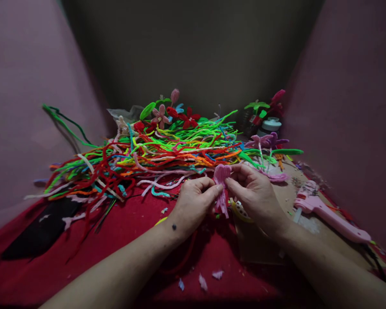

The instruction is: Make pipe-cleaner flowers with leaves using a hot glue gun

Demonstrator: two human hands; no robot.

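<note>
Between my two hands is a pink pipe-cleaner petal [223, 175], rounded at the top with loose strands hanging below. My left hand [197, 195] pinches its lower left side between thumb and fingers. At its upper right edge, my right hand [252, 189] closes thumb and forefinger on the petal. Under the right hand lies a yellow roll [241, 212], partly hidden. Beyond both hands spreads a large heap of coloured pipe cleaners [180, 148] in green, red, orange, pink and white.
A pink hot glue gun [333, 214] lies on a cardboard sheet [284, 193] at right. Finished pipe-cleaner flowers [189, 118] stand behind the heap, near a lidded jar [272, 124]. A black flat piece [41, 229] rests at left. Fluff scraps [202, 282] dot the red cloth [116, 253].
</note>
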